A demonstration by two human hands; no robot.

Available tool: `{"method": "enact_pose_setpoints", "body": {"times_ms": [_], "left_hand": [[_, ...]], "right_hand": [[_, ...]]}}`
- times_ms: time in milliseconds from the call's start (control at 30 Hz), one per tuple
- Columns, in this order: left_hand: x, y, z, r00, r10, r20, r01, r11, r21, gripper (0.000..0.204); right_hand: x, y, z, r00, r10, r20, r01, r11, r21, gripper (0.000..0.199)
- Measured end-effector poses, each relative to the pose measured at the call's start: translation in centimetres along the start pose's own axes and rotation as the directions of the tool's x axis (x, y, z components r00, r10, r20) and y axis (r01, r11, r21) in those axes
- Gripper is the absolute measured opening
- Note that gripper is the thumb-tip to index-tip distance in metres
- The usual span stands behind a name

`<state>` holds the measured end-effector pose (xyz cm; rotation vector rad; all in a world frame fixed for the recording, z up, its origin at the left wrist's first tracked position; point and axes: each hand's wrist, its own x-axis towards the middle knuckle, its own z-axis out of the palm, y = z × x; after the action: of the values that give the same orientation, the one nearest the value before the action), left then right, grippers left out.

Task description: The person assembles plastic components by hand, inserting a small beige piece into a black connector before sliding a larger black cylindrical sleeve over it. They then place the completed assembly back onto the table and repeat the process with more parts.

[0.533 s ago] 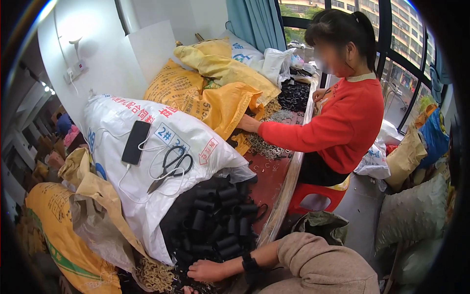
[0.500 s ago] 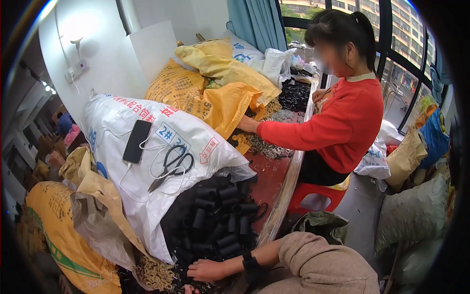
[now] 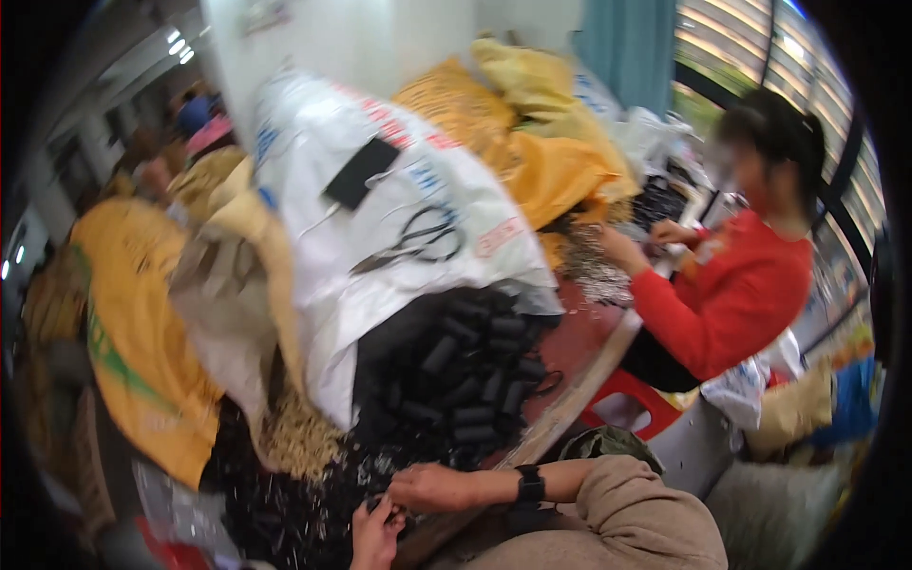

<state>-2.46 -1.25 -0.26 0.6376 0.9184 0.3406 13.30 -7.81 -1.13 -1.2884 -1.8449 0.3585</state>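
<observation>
My right hand (image 3: 432, 487), with a black watch on its wrist and a beige sleeve behind it, lies low in the view at the table's front edge. My left hand (image 3: 375, 534) comes up from below and meets it. Their fingers close together on a small black part (image 3: 385, 503), whose shape is lost in the blur. Just beyond the hands lies a heap of black cylindrical tubes (image 3: 465, 380). Small dark and pale bits (image 3: 299, 442) are scattered to the left of it.
A white sack (image 3: 323, 285) leans over the tubes, with scissors (image 3: 418, 242) and a black phone (image 3: 361, 174) on it. Yellow sacks (image 3: 133, 323) stand left and behind. A person in a red sweater (image 3: 731, 294) works at the right, above a red stool (image 3: 627, 413).
The view has swung and is now blurred. My left hand has come into view and joined my right hand on a small part. The person in red now appears further right.
</observation>
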Motion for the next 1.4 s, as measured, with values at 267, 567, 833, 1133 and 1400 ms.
{"method": "enact_pose_setpoints", "body": {"times_ms": [267, 567, 833, 1133, 1400], "left_hand": [[1.1, -0.2, 1.4, 0.991, 0.124, 0.049, -0.131, 0.974, 0.185, 0.007], [1.0, -0.5, -0.2, 0.935, 0.035, 0.353, 0.085, 0.943, -0.321, 0.032], [1.9, -1.4, -1.1, 0.965, -0.012, 0.261, 0.043, 0.993, -0.113, 0.039], [1.6, -2.5, -0.4, 0.978, -0.010, 0.206, 0.014, 1.000, -0.017, 0.026], [1.8, -3.4, 1.0, 0.976, -0.026, 0.216, 0.000, 0.993, 0.116, 0.024]], "right_hand": [[0.9, -0.1, -2.1, 0.932, 0.334, 0.137, -0.357, 0.910, 0.211, 0.007], [-0.1, 0.4, -1.7, 0.740, 0.569, 0.359, -0.647, 0.456, 0.611, 0.009], [0.7, 0.5, -1.5, 0.902, 0.393, 0.176, -0.431, 0.833, 0.348, 0.006], [-0.8, 0.6, -1.6, 0.993, -0.013, 0.118, 0.034, 0.983, -0.179, 0.014], [-3.4, 0.6, -2.2, 0.988, 0.132, 0.086, -0.115, 0.977, -0.182, 0.013]]}}
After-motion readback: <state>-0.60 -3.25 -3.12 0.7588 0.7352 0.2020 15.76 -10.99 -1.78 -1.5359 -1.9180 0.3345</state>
